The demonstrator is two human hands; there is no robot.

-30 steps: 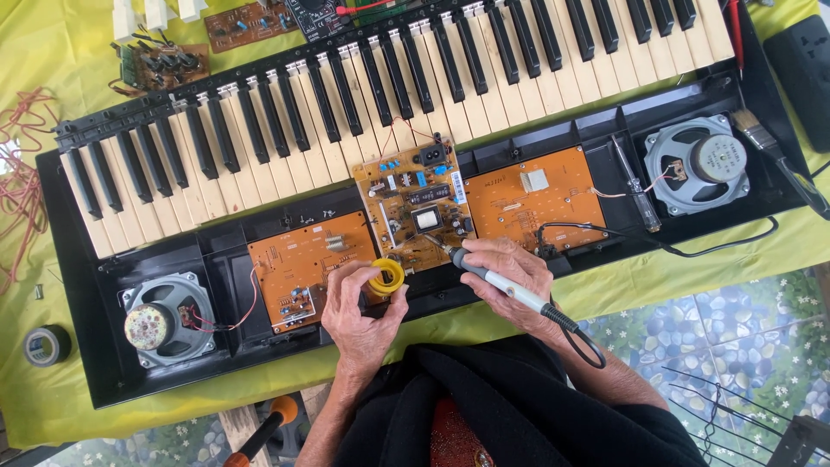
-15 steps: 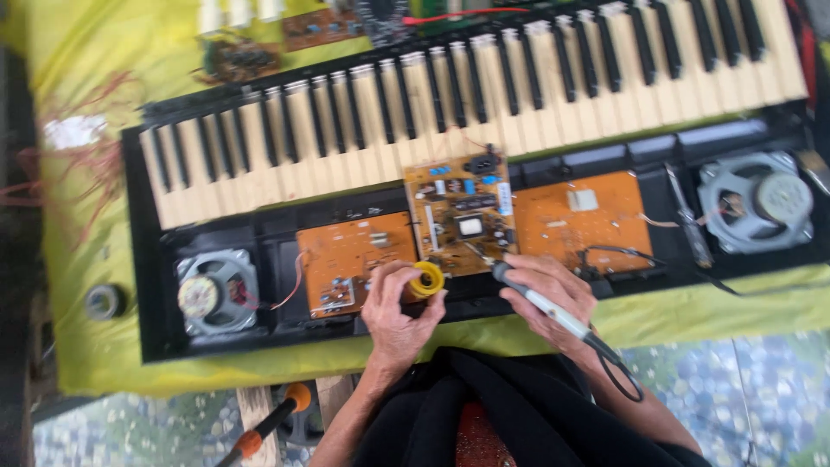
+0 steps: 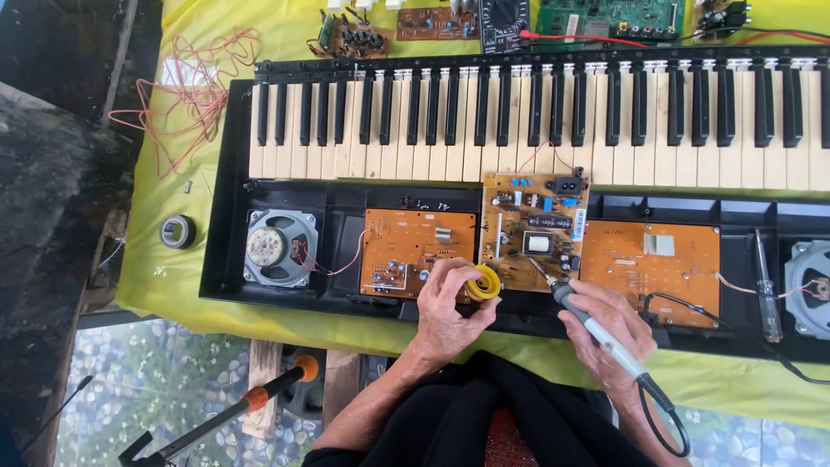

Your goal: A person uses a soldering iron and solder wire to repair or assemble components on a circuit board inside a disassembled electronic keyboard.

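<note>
Left hand [image 3: 447,304]: closed around a small yellow spool [image 3: 482,283], fingers curled over it, held just at the lower edge of the middle circuit board [image 3: 534,232]. Right hand [image 3: 610,327]: gripping a soldering iron [image 3: 598,330] like a pen, tip angled up-left and resting at the bottom edge of the same board, just beside the spool; its black cord [image 3: 667,415] loops down past the wrist.

Container: opened keyboard casing [image 3: 226,259], black, lying on a yellow-green cloth [image 3: 164,272]. Contents, left to right: round speaker [image 3: 280,247] with red wire; orange board [image 3: 406,251], partly covered by the left hand; the tan middle board with components, overlapping the keys [image 3: 536,121]; a second orange board [image 3: 653,268]; a screwdriver [image 3: 766,290]; a second speaker [image 3: 811,285] cut by the frame edge.

Change from earlier frames: the view has shifted right and closer; both hands keep the same grips and the same place at the middle board.

Surroundings: roll of black tape [image 3: 178,231] on the cloth left of the casing; tangle of red wire [image 3: 194,91] at upper left; loose boards and a meter [image 3: 506,17] above the keys; an orange-and-black handled tool [image 3: 251,402] below the table edge.
</note>
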